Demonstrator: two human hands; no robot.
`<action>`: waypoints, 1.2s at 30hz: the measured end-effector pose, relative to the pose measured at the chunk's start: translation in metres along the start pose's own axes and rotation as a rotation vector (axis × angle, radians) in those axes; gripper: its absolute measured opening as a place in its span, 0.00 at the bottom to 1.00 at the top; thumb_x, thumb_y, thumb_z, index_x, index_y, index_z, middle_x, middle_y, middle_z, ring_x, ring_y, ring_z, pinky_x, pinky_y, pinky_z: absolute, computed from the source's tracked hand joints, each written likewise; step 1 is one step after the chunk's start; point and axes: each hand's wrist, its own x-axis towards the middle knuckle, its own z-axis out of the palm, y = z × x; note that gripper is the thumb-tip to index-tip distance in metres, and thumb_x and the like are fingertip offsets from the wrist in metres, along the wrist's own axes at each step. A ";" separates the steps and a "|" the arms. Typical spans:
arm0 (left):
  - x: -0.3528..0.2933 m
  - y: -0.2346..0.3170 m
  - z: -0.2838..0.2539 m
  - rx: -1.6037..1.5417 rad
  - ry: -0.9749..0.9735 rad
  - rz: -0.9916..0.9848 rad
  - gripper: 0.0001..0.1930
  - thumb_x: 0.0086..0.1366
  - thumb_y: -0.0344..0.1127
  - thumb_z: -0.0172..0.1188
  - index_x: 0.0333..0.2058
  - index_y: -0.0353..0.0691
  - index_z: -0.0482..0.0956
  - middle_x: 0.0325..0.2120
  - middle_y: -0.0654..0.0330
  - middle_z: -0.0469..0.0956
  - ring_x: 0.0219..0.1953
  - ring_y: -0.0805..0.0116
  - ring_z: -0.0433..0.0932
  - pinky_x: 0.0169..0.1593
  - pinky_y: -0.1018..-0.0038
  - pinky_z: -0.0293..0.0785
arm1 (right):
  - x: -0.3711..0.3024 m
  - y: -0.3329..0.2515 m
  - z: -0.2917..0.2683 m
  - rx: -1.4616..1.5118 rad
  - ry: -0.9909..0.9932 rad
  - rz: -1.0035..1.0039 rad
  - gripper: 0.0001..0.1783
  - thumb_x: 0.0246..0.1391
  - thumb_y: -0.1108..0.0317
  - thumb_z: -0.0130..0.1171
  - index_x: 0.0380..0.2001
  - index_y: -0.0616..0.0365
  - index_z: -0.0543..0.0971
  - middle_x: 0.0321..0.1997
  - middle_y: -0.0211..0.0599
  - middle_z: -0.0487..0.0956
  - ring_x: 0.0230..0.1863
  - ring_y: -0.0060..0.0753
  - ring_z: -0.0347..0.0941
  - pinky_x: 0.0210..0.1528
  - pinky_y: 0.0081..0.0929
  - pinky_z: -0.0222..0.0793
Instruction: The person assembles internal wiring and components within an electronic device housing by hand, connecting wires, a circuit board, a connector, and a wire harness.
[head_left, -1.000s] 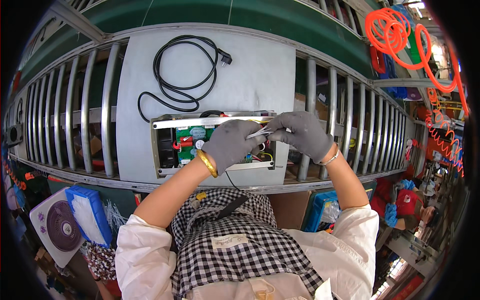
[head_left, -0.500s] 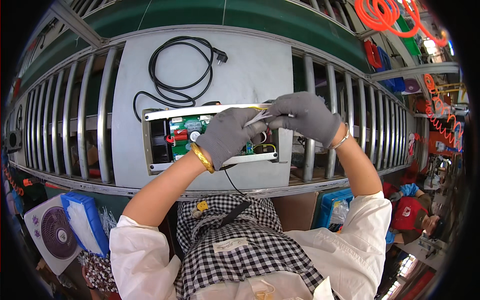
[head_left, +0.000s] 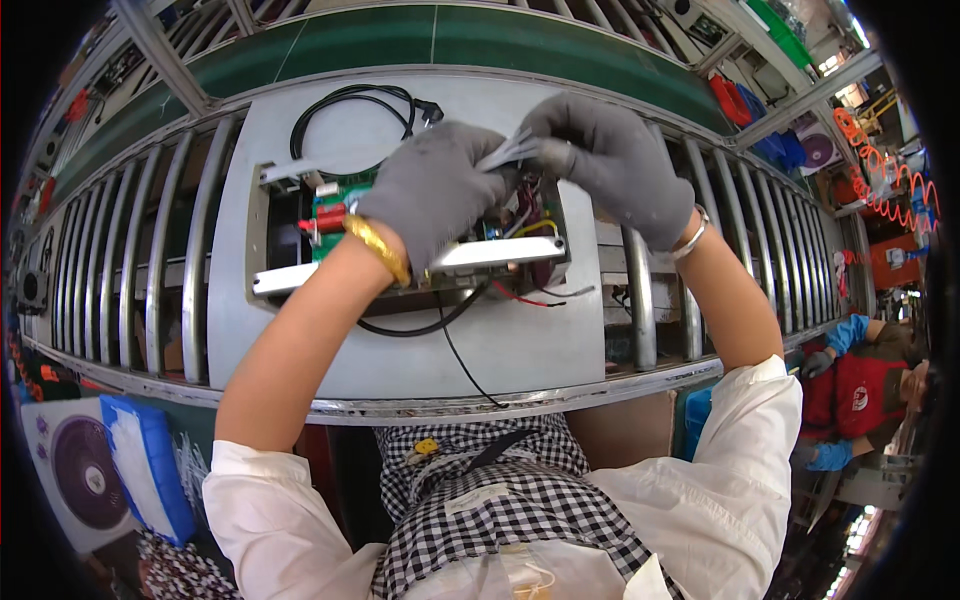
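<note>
We note left hand [head_left: 435,185], gloved, fingers pinched on thin white strips [head_left: 510,151]. Right hand [head_left: 620,170], gloved, at strips' other ends; whether its fingers grip, we cannot tell. Strips above open metal case [head_left: 500,252] on grey table [head_left: 480,365]. Coiled black cable [head_left: 297,135] beyond case. Metal rollers [head_left: 640,300] flank table.
</note>
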 end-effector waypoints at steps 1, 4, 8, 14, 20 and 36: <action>0.000 0.006 0.001 0.081 0.069 0.080 0.11 0.61 0.37 0.62 0.36 0.36 0.82 0.23 0.58 0.81 0.26 0.72 0.80 0.34 0.73 0.74 | 0.001 0.005 0.001 0.092 0.006 -0.027 0.09 0.59 0.68 0.60 0.40 0.61 0.79 0.33 0.26 0.79 0.34 0.14 0.72 0.38 0.19 0.71; 0.001 0.017 0.006 0.614 0.217 0.049 0.12 0.61 0.43 0.63 0.38 0.42 0.83 0.28 0.53 0.83 0.32 0.58 0.82 0.40 0.66 0.76 | -0.004 -0.013 0.005 0.158 0.067 0.101 0.11 0.60 0.66 0.60 0.42 0.61 0.79 0.33 0.27 0.79 0.33 0.15 0.73 0.37 0.18 0.71; 0.001 0.028 0.009 0.704 0.249 0.014 0.13 0.63 0.43 0.60 0.40 0.41 0.81 0.31 0.52 0.83 0.35 0.54 0.81 0.44 0.61 0.74 | -0.014 -0.007 0.011 0.155 0.148 -0.022 0.12 0.60 0.63 0.60 0.41 0.59 0.80 0.32 0.27 0.80 0.33 0.17 0.74 0.37 0.19 0.71; -0.036 0.017 0.010 0.517 0.655 0.398 0.13 0.69 0.43 0.50 0.44 0.45 0.80 0.26 0.51 0.81 0.30 0.53 0.80 0.37 0.63 0.75 | -0.065 0.011 0.020 -0.074 0.468 -0.337 0.14 0.59 0.61 0.61 0.41 0.60 0.81 0.35 0.35 0.83 0.33 0.24 0.77 0.38 0.24 0.73; -0.106 -0.036 0.082 0.715 0.482 0.116 0.16 0.60 0.42 0.61 0.46 0.49 0.78 0.33 0.50 0.82 0.37 0.51 0.82 0.40 0.61 0.77 | -0.139 0.071 0.088 -0.410 0.301 -0.035 0.18 0.61 0.59 0.58 0.52 0.49 0.78 0.22 0.37 0.79 0.26 0.28 0.79 0.31 0.28 0.72; -0.106 -0.105 0.087 0.841 0.244 0.290 0.21 0.56 0.39 0.65 0.49 0.51 0.74 0.32 0.59 0.82 0.34 0.57 0.82 0.35 0.63 0.77 | -0.094 0.048 0.124 0.134 0.272 0.340 0.19 0.61 0.52 0.56 0.35 0.58 0.82 0.16 0.29 0.74 0.17 0.20 0.68 0.22 0.24 0.63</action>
